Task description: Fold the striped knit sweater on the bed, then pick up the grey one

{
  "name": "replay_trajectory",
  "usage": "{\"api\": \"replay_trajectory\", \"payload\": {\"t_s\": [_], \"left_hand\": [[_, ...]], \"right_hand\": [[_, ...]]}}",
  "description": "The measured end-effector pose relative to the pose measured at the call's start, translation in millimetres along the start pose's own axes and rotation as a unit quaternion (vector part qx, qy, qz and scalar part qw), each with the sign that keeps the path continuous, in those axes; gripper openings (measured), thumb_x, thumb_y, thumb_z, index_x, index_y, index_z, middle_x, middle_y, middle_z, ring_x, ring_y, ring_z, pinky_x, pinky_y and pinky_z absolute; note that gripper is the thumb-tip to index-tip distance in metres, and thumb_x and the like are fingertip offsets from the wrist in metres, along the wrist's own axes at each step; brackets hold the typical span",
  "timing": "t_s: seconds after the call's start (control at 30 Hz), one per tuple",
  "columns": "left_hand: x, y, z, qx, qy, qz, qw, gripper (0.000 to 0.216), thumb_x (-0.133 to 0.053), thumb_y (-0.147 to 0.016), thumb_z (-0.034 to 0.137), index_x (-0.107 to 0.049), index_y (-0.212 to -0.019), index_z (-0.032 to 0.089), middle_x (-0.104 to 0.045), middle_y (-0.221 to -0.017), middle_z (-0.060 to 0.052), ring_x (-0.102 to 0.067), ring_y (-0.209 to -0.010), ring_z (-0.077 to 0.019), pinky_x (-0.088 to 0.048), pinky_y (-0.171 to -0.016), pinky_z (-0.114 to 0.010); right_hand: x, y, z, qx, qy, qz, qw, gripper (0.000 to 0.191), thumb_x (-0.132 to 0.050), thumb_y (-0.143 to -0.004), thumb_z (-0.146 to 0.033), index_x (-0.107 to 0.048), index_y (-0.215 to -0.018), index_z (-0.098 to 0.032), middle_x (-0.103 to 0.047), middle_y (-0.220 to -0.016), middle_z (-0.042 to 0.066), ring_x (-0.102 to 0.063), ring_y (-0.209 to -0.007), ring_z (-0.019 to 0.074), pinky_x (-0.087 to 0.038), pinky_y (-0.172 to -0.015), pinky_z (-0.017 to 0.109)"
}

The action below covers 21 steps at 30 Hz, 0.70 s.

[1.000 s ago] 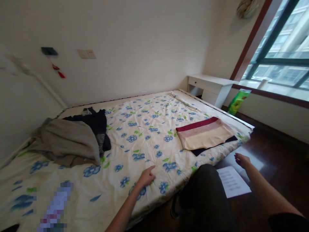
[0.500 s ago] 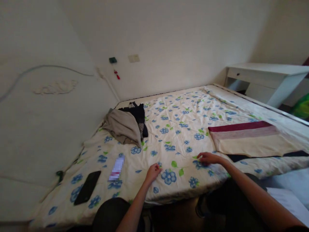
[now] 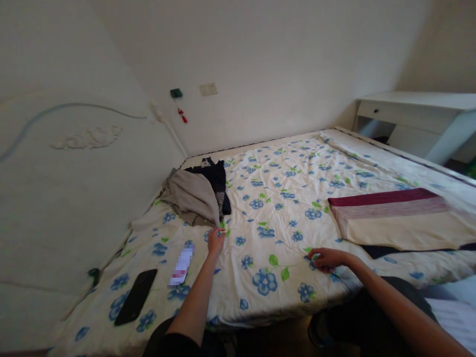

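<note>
My left hand (image 3: pixel 216 241) is at the lower tip of a crumpled grey-brown garment (image 3: pixel 195 194). Its fingers reach forward, and nothing shows in them; whether they touch the cloth is hard to see. Under that garment's far side lies a black piece of clothing (image 3: pixel 212 173). My right hand (image 3: pixel 327 259) hovers low over or rests on the flowered bed sheet (image 3: pixel 282 233), fingers loosely bent and apart, holding nothing. To its right lies a flat folded cloth (image 3: pixel 390 218) with maroon, mauve and cream bands, with a dark edge beneath it.
A black phone (image 3: pixel 136 297) lies on the bed at the near left, beside a blurred-out white and red item (image 3: pixel 181 266). The white headboard (image 3: pixel 85 198) borders the left side. A white desk (image 3: pixel 412 116) stands at the back right. My knees are at the bed's front edge.
My left hand has moved forward and left, from the open sheet to the grey-brown garment's tip. My right hand stays nearly in place. The view has shifted slightly left.
</note>
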<state>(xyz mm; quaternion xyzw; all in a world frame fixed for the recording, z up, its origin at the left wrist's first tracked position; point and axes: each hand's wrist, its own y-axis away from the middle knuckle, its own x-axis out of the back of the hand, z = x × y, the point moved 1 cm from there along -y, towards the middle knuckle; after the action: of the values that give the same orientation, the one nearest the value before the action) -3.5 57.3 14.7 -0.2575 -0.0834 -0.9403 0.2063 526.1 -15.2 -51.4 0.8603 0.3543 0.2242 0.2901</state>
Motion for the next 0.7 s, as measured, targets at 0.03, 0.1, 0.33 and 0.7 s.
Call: {"api": "replay_trajectory", "payload": {"t_s": [0.03, 0.1, 0.33, 0.7], "left_hand": [[4, -8, 6, 0.002, 0.002, 0.003, 1.0, 0.02, -0.077, -0.071, 0.029, -0.073, -0.089, 0.02, -0.074, -0.106, -0.009, -0.067, -0.115, -0.0281, -0.053, -0.09, -0.032], [8, -17, 15, 0.008, 0.012, 0.001, 1.0, 0.027, -0.078, -0.07, 0.025, -0.077, -0.096, 0.02, -0.075, -0.103, -0.009, -0.068, -0.11, -0.0283, -0.053, -0.089, -0.034], [-2, -18, 40, 0.058, 0.097, -0.013, 0.993, 0.043, -0.079, -0.068, 0.027, -0.08, -0.108, 0.013, -0.06, -0.065, 0.003, -0.051, -0.062, -0.0132, -0.041, -0.063, -0.026], [5, 9, 224, -0.116, 0.373, -0.096, 0.916, 0.04, -0.078, -0.078, 0.021, -0.083, -0.118, 0.015, -0.068, -0.076, 0.0, -0.059, -0.066, -0.0087, -0.048, -0.065, -0.02]], "right_hand": [[0, -1, -2, -0.001, 0.001, -0.003, 1.0, 0.063, -0.088, -0.077, -0.053, -0.069, -0.13, -0.024, -0.07, -0.073, -0.003, -0.06, -0.057, 0.013, -0.048, -0.055, 0.021], [0, -3, -4, -0.001, 0.0, -0.005, 1.0, 0.059, -0.086, -0.078, -0.052, -0.071, -0.128, -0.024, -0.07, -0.073, -0.003, -0.06, -0.057, 0.0127, -0.048, -0.055, 0.021], [5, -2, -5, 0.025, 0.012, 0.003, 1.0, 0.058, -0.084, -0.08, -0.051, -0.074, -0.128, -0.021, -0.069, -0.071, -0.003, -0.059, -0.057, 0.0115, -0.045, -0.054, 0.02], [4, 2, -15, 0.058, 0.069, 0.068, 0.994, 0.047, -0.085, -0.078, -0.041, -0.08, -0.119, -0.019, -0.072, -0.073, -0.001, -0.064, -0.063, 0.0142, -0.053, -0.064, 0.025]]}}
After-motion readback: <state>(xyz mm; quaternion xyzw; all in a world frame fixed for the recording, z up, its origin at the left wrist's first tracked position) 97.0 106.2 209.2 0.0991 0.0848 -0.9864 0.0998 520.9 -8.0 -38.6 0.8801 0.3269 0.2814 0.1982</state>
